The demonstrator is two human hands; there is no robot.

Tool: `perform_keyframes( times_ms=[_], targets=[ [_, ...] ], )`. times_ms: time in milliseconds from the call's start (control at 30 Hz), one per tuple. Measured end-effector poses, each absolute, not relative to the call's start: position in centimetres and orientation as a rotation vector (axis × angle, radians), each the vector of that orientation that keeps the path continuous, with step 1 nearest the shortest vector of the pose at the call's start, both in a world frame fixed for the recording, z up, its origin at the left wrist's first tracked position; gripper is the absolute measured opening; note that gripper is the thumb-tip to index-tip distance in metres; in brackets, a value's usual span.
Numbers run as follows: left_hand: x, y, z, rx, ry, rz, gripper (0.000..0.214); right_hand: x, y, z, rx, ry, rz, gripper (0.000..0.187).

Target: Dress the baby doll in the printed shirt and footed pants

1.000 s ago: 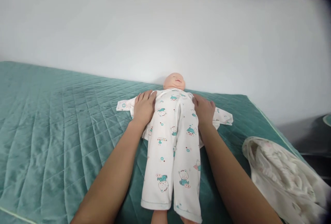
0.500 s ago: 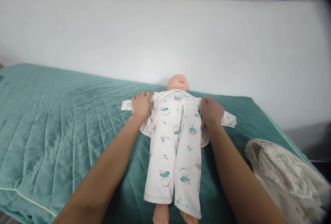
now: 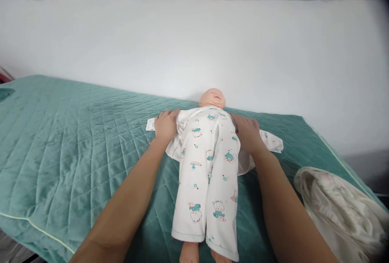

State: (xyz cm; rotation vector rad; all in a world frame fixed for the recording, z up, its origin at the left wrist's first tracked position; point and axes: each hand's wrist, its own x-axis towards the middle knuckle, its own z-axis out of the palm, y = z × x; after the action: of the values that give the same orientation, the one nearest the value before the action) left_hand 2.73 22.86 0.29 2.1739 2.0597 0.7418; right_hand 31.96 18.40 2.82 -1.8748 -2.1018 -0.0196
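A baby doll (image 3: 212, 97) lies on its back on a teal quilted mattress (image 3: 75, 141), head toward the wall. It wears a white printed sleepsuit (image 3: 206, 169) with bears and teal shapes; bare feet show at the bottom. My left hand (image 3: 165, 125) rests flat on the doll's sleeve and shoulder on the left side, fingers together and stretched out. My right hand (image 3: 247, 133) lies flat on the other shoulder and sleeve, fingers extended.
A crumpled white printed cloth (image 3: 337, 210) lies on the mattress at the right, near its edge. A white wall (image 3: 194, 48) runs right behind the doll's head. The mattress's front edge shows at the lower left.
The view has shifted slightly, so the doll sits lower and more to the right. My right hand has spread flatter over the sleeve. Both hands stay at the doll's shoulders.
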Motion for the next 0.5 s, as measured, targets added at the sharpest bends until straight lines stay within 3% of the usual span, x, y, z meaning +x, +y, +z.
perform_keyframes(
  times_ms=[200,367,500],
  targets=[
    [2.3,22.8,0.4,2.205,2.032,0.751,0.047,34.2,19.3,1.7,-2.012,-2.089,-0.100,0.049],
    [2.4,22.7,0.6,2.198,2.064,0.714,0.046,36.3,19.5,1.5,-1.961,-1.948,0.098,0.041],
    [2.7,22.7,0.6,2.199,2.060,0.728,0.046,36.2,20.5,4.5,-1.918,-1.898,0.257,0.039]
  ],
)
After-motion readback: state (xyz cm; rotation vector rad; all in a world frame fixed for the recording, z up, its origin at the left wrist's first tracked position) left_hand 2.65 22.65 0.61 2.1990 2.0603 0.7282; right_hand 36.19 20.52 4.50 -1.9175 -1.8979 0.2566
